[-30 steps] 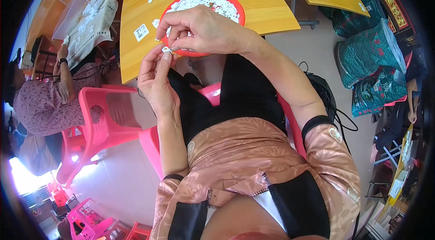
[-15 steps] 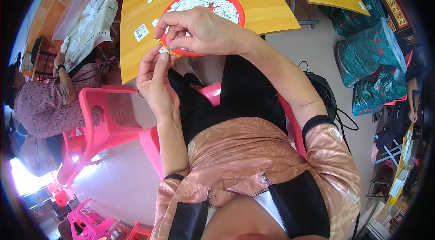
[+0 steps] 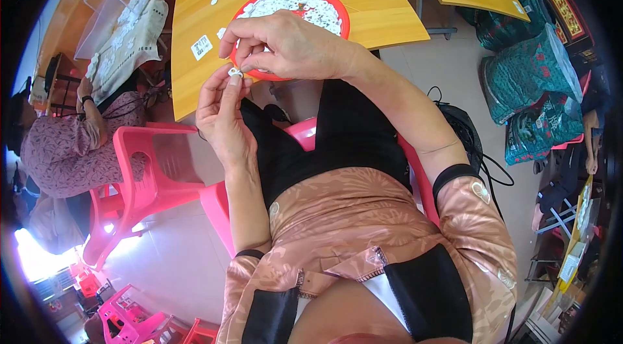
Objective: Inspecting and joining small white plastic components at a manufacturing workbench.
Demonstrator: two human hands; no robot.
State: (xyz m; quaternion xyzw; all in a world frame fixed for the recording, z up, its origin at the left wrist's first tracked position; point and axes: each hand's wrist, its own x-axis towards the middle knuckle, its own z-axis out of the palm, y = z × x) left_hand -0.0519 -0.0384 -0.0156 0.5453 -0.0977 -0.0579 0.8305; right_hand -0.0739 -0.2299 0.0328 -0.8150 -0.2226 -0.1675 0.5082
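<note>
From here I see the left hand point(image 3: 224, 115) pinching a small white piece point(image 3: 235, 73) between thumb and fingertips; just beside them the right hand point(image 3: 289, 44) has thumb and forefinger nearly together, though I cannot tell whether they grip anything. Beyond the fingers, a red tray point(image 3: 346, 18) of white pieces point(image 3: 322, 9) sits on the yellow table point(image 3: 384, 12)

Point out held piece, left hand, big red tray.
Held piece point(image 3: 235, 73): head view, its visible white face.
Left hand point(image 3: 226, 113): head view, middle of the hand.
Big red tray point(image 3: 346, 18): head view, right rim.
</note>
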